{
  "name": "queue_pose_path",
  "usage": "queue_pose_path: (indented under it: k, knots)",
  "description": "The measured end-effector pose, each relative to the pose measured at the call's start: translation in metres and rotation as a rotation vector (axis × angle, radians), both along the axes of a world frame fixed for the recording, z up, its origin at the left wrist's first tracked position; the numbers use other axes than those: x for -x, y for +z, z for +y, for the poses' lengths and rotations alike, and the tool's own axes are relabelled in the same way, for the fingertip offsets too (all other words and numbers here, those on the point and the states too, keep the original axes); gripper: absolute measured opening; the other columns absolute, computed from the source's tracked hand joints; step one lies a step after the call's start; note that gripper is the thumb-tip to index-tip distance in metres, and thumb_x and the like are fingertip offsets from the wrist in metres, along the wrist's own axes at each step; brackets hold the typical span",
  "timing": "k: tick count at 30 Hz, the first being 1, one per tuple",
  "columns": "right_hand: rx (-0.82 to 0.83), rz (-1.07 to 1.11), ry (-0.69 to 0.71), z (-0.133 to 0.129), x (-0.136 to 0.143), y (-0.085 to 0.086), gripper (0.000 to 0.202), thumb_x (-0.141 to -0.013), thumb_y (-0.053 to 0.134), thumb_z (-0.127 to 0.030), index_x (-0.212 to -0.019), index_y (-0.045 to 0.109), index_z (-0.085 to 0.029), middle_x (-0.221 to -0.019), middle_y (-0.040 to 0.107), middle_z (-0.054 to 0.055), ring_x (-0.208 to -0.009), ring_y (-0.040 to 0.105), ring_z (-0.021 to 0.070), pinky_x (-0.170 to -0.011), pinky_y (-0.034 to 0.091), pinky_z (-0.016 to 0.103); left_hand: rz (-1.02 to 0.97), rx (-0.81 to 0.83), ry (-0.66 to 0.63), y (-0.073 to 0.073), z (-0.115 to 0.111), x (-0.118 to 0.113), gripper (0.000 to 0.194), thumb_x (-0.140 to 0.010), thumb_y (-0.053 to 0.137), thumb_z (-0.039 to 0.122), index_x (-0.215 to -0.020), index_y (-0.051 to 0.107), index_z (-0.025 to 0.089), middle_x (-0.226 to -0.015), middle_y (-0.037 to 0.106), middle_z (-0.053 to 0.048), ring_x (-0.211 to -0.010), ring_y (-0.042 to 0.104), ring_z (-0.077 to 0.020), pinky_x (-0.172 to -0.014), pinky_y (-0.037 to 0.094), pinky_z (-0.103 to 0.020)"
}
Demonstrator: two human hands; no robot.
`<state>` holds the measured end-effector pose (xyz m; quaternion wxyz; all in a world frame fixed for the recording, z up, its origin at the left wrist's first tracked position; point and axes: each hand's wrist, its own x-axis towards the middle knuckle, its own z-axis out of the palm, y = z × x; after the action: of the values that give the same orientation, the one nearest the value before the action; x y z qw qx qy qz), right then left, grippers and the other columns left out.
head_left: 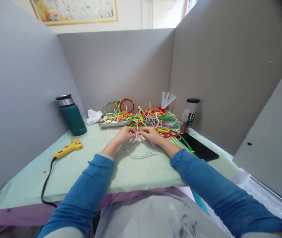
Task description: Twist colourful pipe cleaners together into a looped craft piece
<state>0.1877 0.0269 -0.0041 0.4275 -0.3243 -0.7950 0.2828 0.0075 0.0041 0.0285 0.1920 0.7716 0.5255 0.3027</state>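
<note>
My left hand (126,134) and my right hand (150,135) meet over the middle of the table, fingertips pinched on a light pink pipe cleaner (137,133). Its bent ends stick out above and below my fingers; the exact shape is too small to make out. Just beyond my hands lies a tangled heap of coloured pipe cleaners (155,119). Nearer to me, a loose thin grey strand (141,157) curves across the cloth.
A metal tray (113,125) of shells stands behind my left hand. At left are a yellow glue gun (67,150) with a black cord and a green bottle (72,119). A black phone-like slab (200,148) and a clear bottle (191,112) stand right. Grey partitions (116,62) enclose the table.
</note>
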Motion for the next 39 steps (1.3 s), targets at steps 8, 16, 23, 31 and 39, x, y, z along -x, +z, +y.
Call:
queue_pose_path:
  k: [8,16,23,31,39]
  knots:
    - [0.002,-0.003,-0.002,-0.002,0.0,0.002,0.033,-0.076,0.048,-0.043,-0.064,0.055,-0.013,-0.053,0.041,-0.003,-0.051,0.034,0.0076,-0.048,0.026,0.021,0.086,-0.172,0.004,-0.003,0.005,0.001,0.024,-0.066,0.061,0.035,-0.075,0.07,0.014,-0.054,0.057,0.001,-0.052,0.044,-0.0087,-0.051,0.031,-0.018]
    - [-0.007,0.002,-0.012,-0.001,0.001,0.003,0.031,-0.077,0.049,-0.042,-0.062,0.053,-0.014,-0.052,0.04,-0.004,-0.051,0.034,0.0077,-0.049,0.026,0.021,0.057,-0.174,-0.032,-0.003,0.006,0.001,0.026,-0.07,0.055,0.034,-0.075,0.07,0.013,-0.063,0.063,-0.001,-0.058,0.047,-0.0093,-0.052,0.032,-0.017]
    - [-0.039,-0.014,-0.033,-0.001,0.0,0.0,0.033,-0.077,0.049,-0.043,-0.063,0.054,-0.014,-0.054,0.042,-0.004,-0.052,0.035,0.0077,-0.048,0.026,0.021,-0.068,0.051,0.026,0.002,-0.003,-0.001,0.039,-0.069,0.055,0.048,-0.07,0.07,0.012,-0.055,0.059,-0.001,-0.045,0.04,-0.0069,-0.044,0.03,-0.018]
    - [-0.12,-0.075,-0.016,-0.005,0.0,0.001,0.029,-0.079,0.048,-0.037,-0.069,0.06,-0.013,-0.057,0.051,-0.002,-0.054,0.04,0.0084,-0.052,0.029,0.02,-0.344,0.378,0.062,0.004,-0.003,-0.002,0.045,-0.059,0.067,0.05,-0.081,0.068,0.01,-0.055,0.06,-0.003,-0.037,0.038,-0.0054,-0.038,0.025,-0.02]
    - [-0.188,-0.081,-0.019,-0.012,0.0,0.002,0.026,-0.08,0.046,-0.034,-0.073,0.061,-0.014,-0.059,0.053,-0.001,-0.054,0.043,0.0089,-0.054,0.031,0.021,-0.501,0.557,0.088,0.011,-0.008,-0.007,0.038,-0.064,0.066,0.044,-0.079,0.066,0.009,-0.045,0.053,-0.001,-0.031,0.035,-0.0059,-0.034,0.021,-0.022]
